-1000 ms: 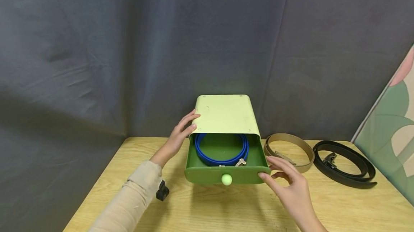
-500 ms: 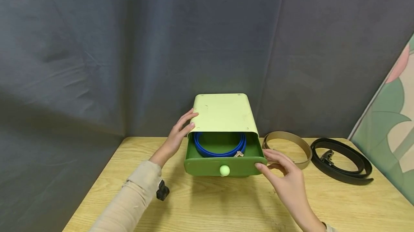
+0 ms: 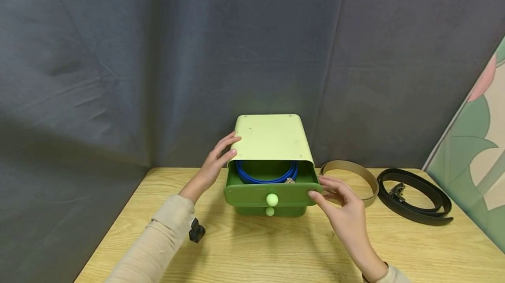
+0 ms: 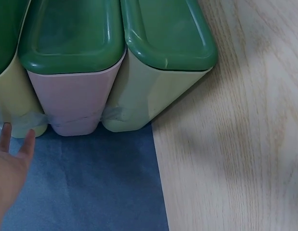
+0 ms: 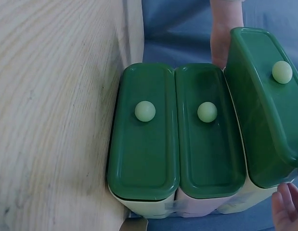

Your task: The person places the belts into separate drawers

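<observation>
A small drawer cabinet (image 3: 272, 136) with a pale yellow-green top stands on the table. Its green top drawer (image 3: 246, 195), with a round pale knob (image 3: 272, 199), is partly pulled out. Inside lies a coiled blue belt (image 3: 265, 181) with a metal buckle (image 3: 289, 180). My left hand (image 3: 211, 166) rests against the cabinet's upper left side, fingers spread and fairly straight. At the drawer front's right end my right hand (image 3: 345, 206) grips the edge, thumb on the front and fingers around the side. The right wrist view shows this drawer (image 5: 264, 106) jutting beyond two shut drawers (image 5: 144, 154).
A coiled tan belt (image 3: 372, 182) lies right of the cabinet, and a coiled black belt (image 3: 414, 218) with a dark buckle lies farther right. The wooden table (image 3: 252, 252) meets a grey-blue curtain (image 3: 252, 55) behind. A patterned panel (image 3: 471, 142) stands at the right.
The top drawer has slid inward with my right hand on it, covering more of the blue belt. A lower drawer's front now shows beneath. My left hand stays at the cabinet.
</observation>
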Motion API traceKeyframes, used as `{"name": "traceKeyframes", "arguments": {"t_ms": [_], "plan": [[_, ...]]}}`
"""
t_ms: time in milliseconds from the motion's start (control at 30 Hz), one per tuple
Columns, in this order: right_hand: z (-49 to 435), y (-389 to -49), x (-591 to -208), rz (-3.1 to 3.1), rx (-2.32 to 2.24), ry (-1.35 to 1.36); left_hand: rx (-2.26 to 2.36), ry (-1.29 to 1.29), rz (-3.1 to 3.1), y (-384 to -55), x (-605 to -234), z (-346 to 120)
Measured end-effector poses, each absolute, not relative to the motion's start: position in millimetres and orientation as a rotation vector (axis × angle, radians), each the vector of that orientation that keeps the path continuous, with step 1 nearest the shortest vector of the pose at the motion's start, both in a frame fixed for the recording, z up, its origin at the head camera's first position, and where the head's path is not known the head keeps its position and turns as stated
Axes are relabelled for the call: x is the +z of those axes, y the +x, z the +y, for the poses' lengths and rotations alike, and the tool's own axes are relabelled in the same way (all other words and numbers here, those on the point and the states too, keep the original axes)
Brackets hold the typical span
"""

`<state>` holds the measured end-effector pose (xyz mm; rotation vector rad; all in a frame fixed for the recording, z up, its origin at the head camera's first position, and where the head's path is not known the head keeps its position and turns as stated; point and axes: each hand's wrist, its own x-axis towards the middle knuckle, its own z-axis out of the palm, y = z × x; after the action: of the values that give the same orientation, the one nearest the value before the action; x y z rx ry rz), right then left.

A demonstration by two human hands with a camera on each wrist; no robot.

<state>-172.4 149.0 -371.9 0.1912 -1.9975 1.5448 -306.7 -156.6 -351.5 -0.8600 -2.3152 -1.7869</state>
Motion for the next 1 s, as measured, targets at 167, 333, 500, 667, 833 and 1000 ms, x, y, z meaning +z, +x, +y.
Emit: {"name": "traceKeyframes", "arguments": {"t_ms": [167, 333, 500, 667, 833, 1000], "plan": [[148.5, -173.2, -372.0, -1.989, 1.554, 0.16, -1.77, -0.853, -2.304, -305.4, -352.9, -156.6], [147.3, -177.2, -369.9, -2.009, 1.535, 0.125, -1.785, -0.87, -2.273, -305.3, -352.8, -155.7], [147.0, -184.7, -372.0, -2.012, 1.527, 0.105, -1.78, -0.85, -2.28, -305.8, -354.5, -155.1], [146.9, -192.2, -374.4, -2.019, 1.517, 0.099, -1.783, -0.847, -2.291, -307.2, -356.2, -156.2], [145.6, -202.2, -374.6, -1.988, 1.518, 0.119, -1.791, -0.872, -2.274, -307.8, -354.3, -157.2], [144.6, -211.2, -374.2, -1.952, 1.497, 0.138, -1.788, -0.872, -2.278, -307.7, -352.5, -156.6]]}}
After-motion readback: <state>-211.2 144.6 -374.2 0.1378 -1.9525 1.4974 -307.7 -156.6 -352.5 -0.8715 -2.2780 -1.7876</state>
